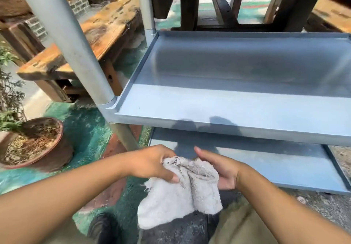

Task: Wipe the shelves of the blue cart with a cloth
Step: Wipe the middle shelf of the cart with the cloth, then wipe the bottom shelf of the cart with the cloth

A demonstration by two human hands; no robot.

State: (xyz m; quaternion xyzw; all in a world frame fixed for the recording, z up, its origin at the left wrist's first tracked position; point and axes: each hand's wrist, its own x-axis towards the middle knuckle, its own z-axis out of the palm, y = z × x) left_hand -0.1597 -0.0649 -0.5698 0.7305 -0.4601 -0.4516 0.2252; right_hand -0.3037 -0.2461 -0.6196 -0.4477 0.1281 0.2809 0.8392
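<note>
The person is gathering the white terry cloth (182, 188) between both hands, left hand (152, 165) pinching its top edge and right hand (220, 169) cupping its side, just short of the blue cart's lower shelf (266, 165), so pressing it flat there probably comes next.

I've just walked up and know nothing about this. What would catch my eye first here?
First, the white cloth bunched between the left hand and right hand at bottom centre, off the cart. Behind it the blue cart fills the right side; its middle shelf and lower shelf hold nothing. At far left, a clay plant pot sits on the green ground.
</note>
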